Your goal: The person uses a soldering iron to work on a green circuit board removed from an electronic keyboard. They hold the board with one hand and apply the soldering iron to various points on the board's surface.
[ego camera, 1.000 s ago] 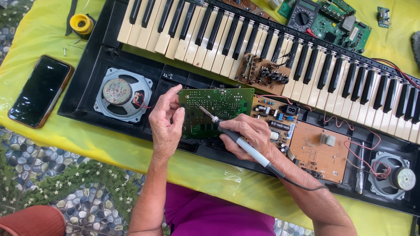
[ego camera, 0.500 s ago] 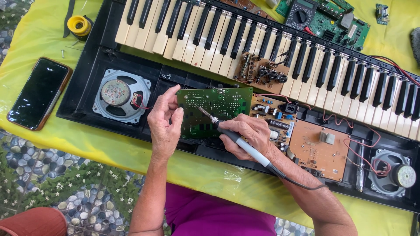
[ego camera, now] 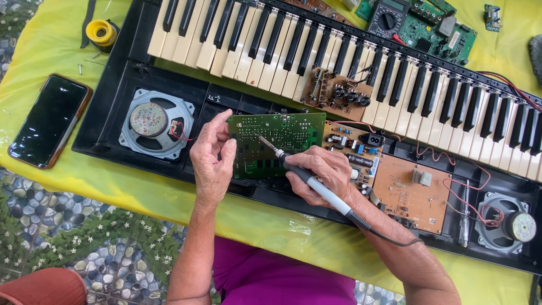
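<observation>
An opened black electronic keyboard (ego camera: 107,121) lies on a yellow cloth. Inside it sits a green circuit board (ego camera: 288,135), solder side up. My left hand (ego camera: 212,161) grips the board's left edge, thumb and fingers pinching it. My right hand (ego camera: 322,175) holds a soldering iron (ego camera: 313,183) with a grey handle like a pen; its metal tip rests on the green board near the middle. The iron's dark cord trails back along my right forearm.
A round speaker (ego camera: 149,121) sits left of the board, another speaker (ego camera: 511,226) at the far right. Brown circuit boards (ego camera: 412,195) lie right of my hand. A phone (ego camera: 51,121), a yellow solder spool (ego camera: 101,31), a multimeter (ego camera: 387,17) and a screwdriver (ego camera: 464,217) lie around.
</observation>
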